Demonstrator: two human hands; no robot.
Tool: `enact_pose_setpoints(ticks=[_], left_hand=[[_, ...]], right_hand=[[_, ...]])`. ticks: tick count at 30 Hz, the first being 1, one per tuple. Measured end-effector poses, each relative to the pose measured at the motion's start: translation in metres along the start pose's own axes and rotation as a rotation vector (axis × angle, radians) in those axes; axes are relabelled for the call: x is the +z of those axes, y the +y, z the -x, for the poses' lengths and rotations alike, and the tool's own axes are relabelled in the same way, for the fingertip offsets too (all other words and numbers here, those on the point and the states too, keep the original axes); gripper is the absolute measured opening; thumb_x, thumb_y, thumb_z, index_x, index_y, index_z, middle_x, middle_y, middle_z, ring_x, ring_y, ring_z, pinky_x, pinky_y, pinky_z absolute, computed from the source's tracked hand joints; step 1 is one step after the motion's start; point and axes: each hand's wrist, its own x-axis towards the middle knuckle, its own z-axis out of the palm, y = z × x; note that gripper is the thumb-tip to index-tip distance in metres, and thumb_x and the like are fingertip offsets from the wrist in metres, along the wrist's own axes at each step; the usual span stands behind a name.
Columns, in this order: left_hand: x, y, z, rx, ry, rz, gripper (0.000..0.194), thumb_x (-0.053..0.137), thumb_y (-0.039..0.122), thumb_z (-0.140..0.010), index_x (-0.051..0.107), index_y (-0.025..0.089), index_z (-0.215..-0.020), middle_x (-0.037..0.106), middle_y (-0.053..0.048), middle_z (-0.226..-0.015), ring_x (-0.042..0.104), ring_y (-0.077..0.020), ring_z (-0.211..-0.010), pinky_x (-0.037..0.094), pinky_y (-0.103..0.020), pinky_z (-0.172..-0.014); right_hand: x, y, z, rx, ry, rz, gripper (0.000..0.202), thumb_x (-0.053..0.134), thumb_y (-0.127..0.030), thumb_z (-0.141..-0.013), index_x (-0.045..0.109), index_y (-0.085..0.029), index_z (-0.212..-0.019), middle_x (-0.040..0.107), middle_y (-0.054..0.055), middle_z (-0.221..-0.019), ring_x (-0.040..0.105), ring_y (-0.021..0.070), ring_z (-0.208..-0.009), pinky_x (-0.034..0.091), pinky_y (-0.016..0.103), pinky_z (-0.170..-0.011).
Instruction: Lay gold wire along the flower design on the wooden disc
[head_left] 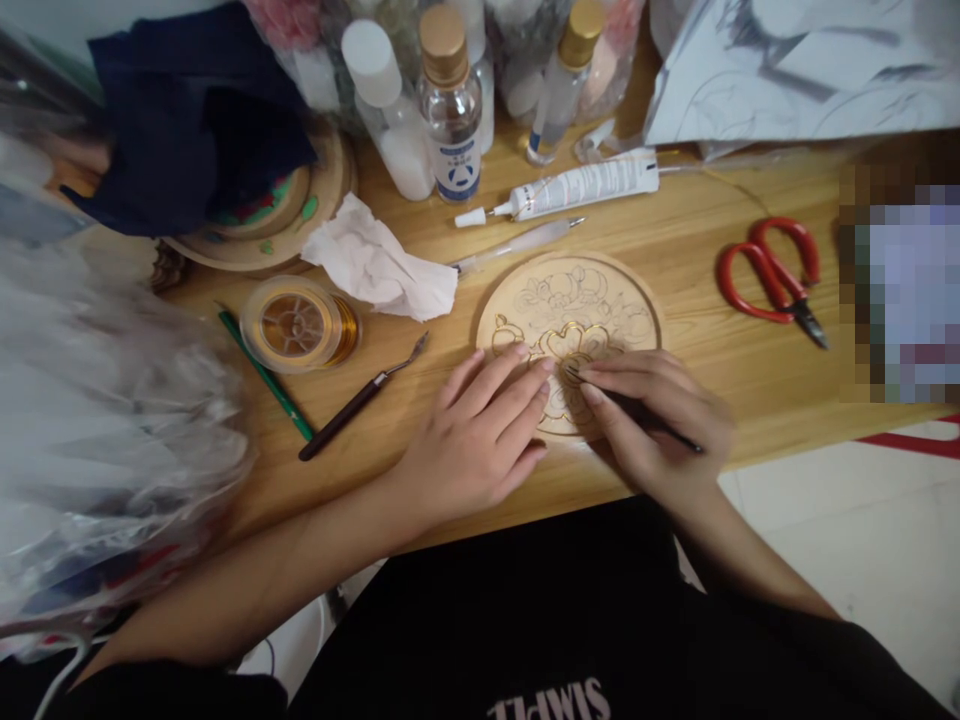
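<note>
A round wooden plate [517,290] with a raised rim lies near the table's front edge. Its face carries a line drawing of flowers, and gold wire [574,332] follows some of the lines. My left hand [480,430] lies flat over the plate's left side, fingers stretched out and nothing held. In my right hand [652,410] dark, slim tweezers [679,437] are pinched between thumb and fingers. Their tips point at the middle of the drawing, beside my left fingertips. Whether they grip a piece of wire is too small to tell.
Left of the plate lie a spool of gold wire [300,325], a green pencil [266,375], a small palette knife [352,405] and crumpled tissue [382,260]. Behind are a pen [525,243], a glue tube [585,185] and bottles [454,130]. Red-handled scissors [776,275] lie right.
</note>
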Motion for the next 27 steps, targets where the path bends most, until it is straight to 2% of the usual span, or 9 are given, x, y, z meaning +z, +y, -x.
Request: enact_pose_setpoints(ticks=[27], left_hand=[[0.0013, -0.0002, 0.0009, 0.010, 0.010, -0.018, 0.035, 0.058, 0.031, -0.093, 0.062, 0.009, -0.120, 0.061, -0.008, -0.139, 0.052, -0.0293, -0.131, 0.039, -0.047, -0.110]], right_hand=[[-0.0009, -0.0006, -0.0002, -0.007, -0.018, 0.012, 0.026, 0.070, -0.005, -0.080, 0.070, -0.022, -0.099, 0.074, 0.005, -0.092, 0.069, 0.0171, -0.084, 0.058, 0.037, -0.078]])
